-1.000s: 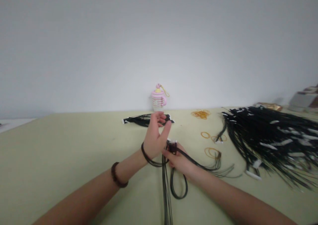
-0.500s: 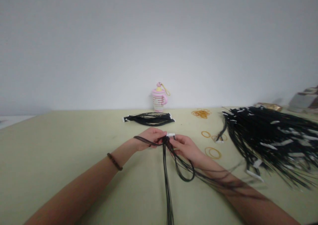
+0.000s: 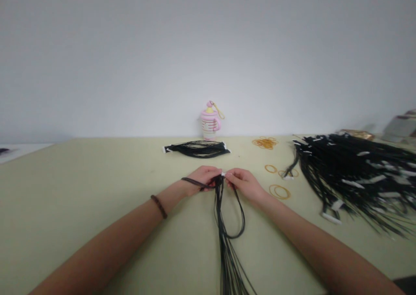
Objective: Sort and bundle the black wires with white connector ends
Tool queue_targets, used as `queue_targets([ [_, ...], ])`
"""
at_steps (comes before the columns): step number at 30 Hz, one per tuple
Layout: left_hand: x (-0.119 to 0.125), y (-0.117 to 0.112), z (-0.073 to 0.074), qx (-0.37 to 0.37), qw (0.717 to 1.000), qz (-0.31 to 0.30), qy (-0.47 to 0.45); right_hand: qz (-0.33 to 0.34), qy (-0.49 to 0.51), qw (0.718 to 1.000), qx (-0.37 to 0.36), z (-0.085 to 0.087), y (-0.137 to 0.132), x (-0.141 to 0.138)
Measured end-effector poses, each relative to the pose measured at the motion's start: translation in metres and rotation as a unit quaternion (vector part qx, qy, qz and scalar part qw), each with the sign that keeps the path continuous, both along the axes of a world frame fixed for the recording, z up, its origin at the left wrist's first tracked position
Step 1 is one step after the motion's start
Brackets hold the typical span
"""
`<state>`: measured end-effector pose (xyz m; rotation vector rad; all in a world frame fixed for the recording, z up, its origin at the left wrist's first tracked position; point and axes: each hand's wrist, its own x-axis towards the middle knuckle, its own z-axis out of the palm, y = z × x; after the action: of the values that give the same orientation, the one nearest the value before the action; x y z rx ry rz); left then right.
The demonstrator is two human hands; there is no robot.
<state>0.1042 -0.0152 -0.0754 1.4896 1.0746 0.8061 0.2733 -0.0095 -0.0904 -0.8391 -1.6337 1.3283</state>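
Note:
A bundle of black cables (image 3: pixel 222 225) with a white connector (image 3: pixel 223 174) at its top is held between my two hands over the middle of the table. My left hand (image 3: pixel 204 176) is closed around the cables just below the connector, and a few strands pass back over its wrist. My right hand (image 3: pixel 242 181) pinches at the connector's right side. One cable loop (image 3: pixel 243 219) hangs under the right hand, while the other strands fall toward the table's front edge. Fingers partly hide the connector.
Behind my hands lies a flat cable bundle (image 3: pixel 198 149), with a pink-and-white cup-shaped object (image 3: pixel 209 123) against the wall. Yellow rubber bands (image 3: pixel 265 142) are piled at the back; loose ones (image 3: pixel 279 192) lie right of my hand. A large cable heap (image 3: pixel 351 165) covers the right side.
The strands that trailed right over my right forearm now hang down toward the front. My right hand stays at the connector, which has turned and shows less of its white face.

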Motion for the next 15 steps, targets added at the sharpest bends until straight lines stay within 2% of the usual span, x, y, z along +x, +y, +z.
queue_targets([
  [5, 0.001, -0.005, 0.001, -0.004, 1.0, -0.018, 0.016, -0.02, -0.001, 1.0, 0.008, 0.0, 0.004, 0.004],
  [10, 0.004, -0.009, 0.002, -0.008, 1.0, -0.025, 0.008, 0.003, -0.028, 0.999, 0.017, 0.003, 0.0, 0.009],
  [15, 0.002, 0.003, -0.002, -0.028, 0.999, -0.02, 0.003, -0.005, -0.043, 0.999, 0.028, -0.001, 0.005, 0.005],
])
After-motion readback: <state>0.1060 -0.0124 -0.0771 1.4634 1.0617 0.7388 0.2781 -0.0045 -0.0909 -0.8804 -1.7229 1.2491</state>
